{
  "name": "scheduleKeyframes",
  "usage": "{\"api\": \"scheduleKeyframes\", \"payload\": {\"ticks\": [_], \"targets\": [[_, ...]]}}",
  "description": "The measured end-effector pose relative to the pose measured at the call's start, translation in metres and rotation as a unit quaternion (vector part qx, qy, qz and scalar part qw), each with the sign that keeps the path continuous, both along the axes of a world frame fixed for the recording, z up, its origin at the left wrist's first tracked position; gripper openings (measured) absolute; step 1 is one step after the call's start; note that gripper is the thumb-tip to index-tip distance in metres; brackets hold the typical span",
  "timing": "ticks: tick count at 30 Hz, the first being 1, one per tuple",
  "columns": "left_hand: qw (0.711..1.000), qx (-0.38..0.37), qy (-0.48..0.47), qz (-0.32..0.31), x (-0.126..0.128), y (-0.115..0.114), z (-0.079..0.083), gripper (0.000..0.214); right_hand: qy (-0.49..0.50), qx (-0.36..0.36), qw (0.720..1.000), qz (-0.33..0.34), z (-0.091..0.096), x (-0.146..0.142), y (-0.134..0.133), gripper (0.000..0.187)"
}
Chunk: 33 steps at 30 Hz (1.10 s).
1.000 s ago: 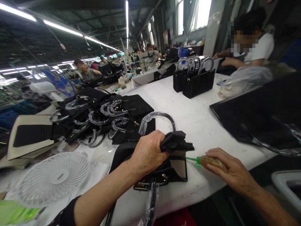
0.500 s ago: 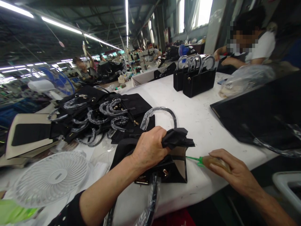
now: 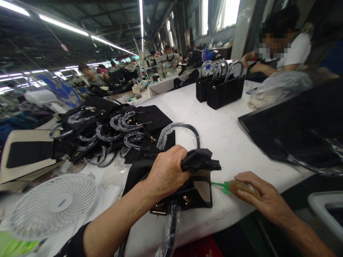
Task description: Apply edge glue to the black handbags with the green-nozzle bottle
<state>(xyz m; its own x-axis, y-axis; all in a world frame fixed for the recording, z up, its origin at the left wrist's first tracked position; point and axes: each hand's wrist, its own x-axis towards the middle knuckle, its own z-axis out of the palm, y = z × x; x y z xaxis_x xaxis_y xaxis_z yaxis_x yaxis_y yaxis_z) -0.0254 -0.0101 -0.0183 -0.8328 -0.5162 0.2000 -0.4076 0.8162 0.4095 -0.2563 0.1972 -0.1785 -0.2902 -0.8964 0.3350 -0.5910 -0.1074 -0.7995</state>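
Observation:
My left hand (image 3: 169,167) is closed round bunched black lining cloth (image 3: 200,160), pulled up from a black handbag (image 3: 200,191) that lies on the table before me. The bag's beige inner side shows at its open right end. Its plastic-wrapped handles (image 3: 182,125) arch behind and in front of my wrist, and gold fittings show on the front. In my right hand (image 3: 264,194) is an amber squeeze bottle (image 3: 242,190) with a thin green nozzle. The nozzle points left, its tip at the bag's right edge; whether it touches cannot be made out.
Black bags with wrapped handles (image 3: 118,125) are heaped at the left, near a white fan (image 3: 57,205). Finished-looking upright bags (image 3: 225,93) stand at the back. A large black piece (image 3: 300,125) covers the right side. A co-worker (image 3: 284,46) sits at the back right.
The view has shifted slightly. Both hands keep nearly the same place on the cloth and the squeeze bottle, with the nozzle still at the bag's right edge.

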Motion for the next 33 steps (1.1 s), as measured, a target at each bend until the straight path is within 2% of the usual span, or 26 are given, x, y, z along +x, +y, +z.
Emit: {"api": "scheduleKeyframes", "payload": {"ticks": [11, 14, 18, 20, 24, 25, 29, 33], "targets": [[0.999, -0.005, 0.022, -0.022, 0.005, 0.003, -0.001, 0.005, -0.003, -0.006, 0.999, -0.033, 0.001, 0.004, 0.004, 0.02], [0.999, 0.001, 0.029, -0.04, 0.008, 0.005, 0.0, 0.006, -0.027, 0.012, 1.0, -0.008, 0.0, 0.006, 0.01, 0.02], [0.998, 0.006, 0.027, -0.056, 0.01, 0.005, 0.0, 0.007, -0.091, 0.09, 0.989, 0.073, -0.002, 0.008, 0.017, 0.018], [0.997, 0.003, 0.033, -0.072, 0.011, 0.004, 0.001, 0.005, -0.109, 0.108, 0.984, 0.089, -0.003, 0.008, 0.018, 0.02], [0.994, -0.006, 0.043, -0.096, 0.015, 0.005, 0.002, 0.004, -0.081, 0.066, 0.995, 0.003, -0.003, 0.009, 0.018, 0.019], [0.994, -0.006, 0.043, -0.104, 0.017, 0.004, 0.003, 0.006, -0.078, 0.067, 0.995, 0.002, -0.003, 0.009, 0.018, 0.019], [0.989, -0.001, 0.03, -0.145, 0.026, 0.002, 0.003, 0.014, -0.095, 0.106, 0.986, 0.084, -0.001, 0.012, 0.024, 0.018], [0.988, -0.003, 0.028, -0.154, 0.029, 0.002, 0.002, 0.016, -0.046, 0.055, 0.997, 0.0, -0.002, 0.017, 0.035, 0.02]]}}
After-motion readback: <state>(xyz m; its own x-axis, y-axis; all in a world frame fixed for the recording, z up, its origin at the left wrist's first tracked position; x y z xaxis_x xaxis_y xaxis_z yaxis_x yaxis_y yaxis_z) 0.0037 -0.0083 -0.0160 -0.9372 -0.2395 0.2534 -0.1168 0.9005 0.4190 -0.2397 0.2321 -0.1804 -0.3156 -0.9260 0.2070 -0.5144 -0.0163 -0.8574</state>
